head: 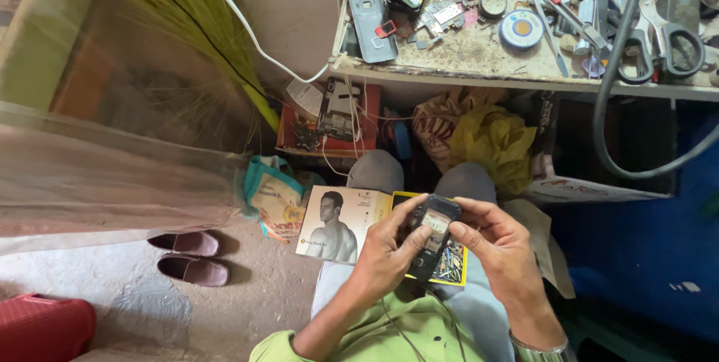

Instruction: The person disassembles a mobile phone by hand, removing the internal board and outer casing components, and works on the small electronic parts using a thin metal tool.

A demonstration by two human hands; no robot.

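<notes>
Both hands grip a small dark phone over the lap. The left hand wraps its side; the right hand pinches the other.

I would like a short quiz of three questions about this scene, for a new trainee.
1. True or false: both hands hold the small dark phone.
2. What lies on the lap under the phone? A) an open yellow box of small parts B) a towel C) a plate
3. Which tool with dark handles lies at the right end of the workbench?

Key: 1. True: left hand and right hand grip it from either side. 2. A. 3. Scissors.
</notes>
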